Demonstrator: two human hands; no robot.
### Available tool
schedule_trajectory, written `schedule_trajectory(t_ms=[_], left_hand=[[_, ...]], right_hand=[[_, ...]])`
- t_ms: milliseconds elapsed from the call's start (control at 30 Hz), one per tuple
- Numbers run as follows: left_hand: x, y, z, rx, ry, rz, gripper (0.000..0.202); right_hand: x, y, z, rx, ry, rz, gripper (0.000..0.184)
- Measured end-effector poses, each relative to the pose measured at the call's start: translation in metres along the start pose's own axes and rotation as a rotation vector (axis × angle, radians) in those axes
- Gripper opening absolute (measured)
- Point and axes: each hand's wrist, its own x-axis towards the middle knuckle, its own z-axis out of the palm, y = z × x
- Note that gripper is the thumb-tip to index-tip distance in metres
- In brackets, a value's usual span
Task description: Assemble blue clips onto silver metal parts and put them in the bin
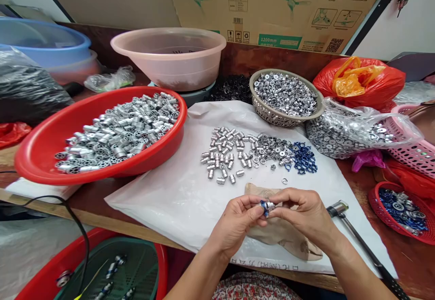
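Between my two hands is a small metal part with a blue ring piece [267, 207], held over the front of the white sheet [163, 200]. My left hand [238, 218] pinches its blue side, while the fingertips of my right hand [301, 207] close on its silver side. Beneath them lies a beige cloth-like piece [288, 236]. Further back on the sheet are loose silver cylinders [222, 150], small silver rings and discs [272, 150], and a pile of blue ring pieces [303, 157].
At left stands a red basin [37, 155] of silver cylinders. A grey-green basket [272, 115] and a plastic bag [333, 141] hold small metal parts. Right of my hands lies a black-handled tool [365, 245]. A green basket [142, 259] with finished-looking blue-silver pieces sits below the table edge.
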Motion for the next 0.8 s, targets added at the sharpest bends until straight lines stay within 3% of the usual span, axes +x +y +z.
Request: schedule_trajectory(t_ms=[167,300,400,467,533,600,800], left_hand=[[0.000,-0.002,-0.001,0.103,0.062,0.028,0.035],[0.003,-0.011,0.002,0.108,0.187,0.108,0.038],[0.005,-0.014,0.005,-0.021,0.272,0.145,0.039],[0.005,-0.011,0.006,-0.086,0.296,0.117,0.039],[0.004,-0.007,0.006,-0.119,0.278,0.094,0.043],[0.004,-0.004,0.006,-0.136,0.247,0.107,0.045],[0.009,-0.005,0.007,-0.174,0.143,0.094,0.030]], right_hand=[[-0.004,0.000,0.012,-0.086,0.071,-0.141,0.009],[-0.002,0.012,0.018,-0.045,0.067,-0.021,0.012],[0.016,0.027,0.002,-0.264,0.046,-0.016,0.013],[0.032,0.039,-0.016,-0.464,0.157,-0.006,0.010],[0.046,0.050,-0.031,-0.554,0.253,0.022,0.006],[0.052,0.054,-0.036,-0.563,0.258,0.025,0.007],[0.023,0.023,-0.002,-0.338,0.165,-0.095,0.019]])
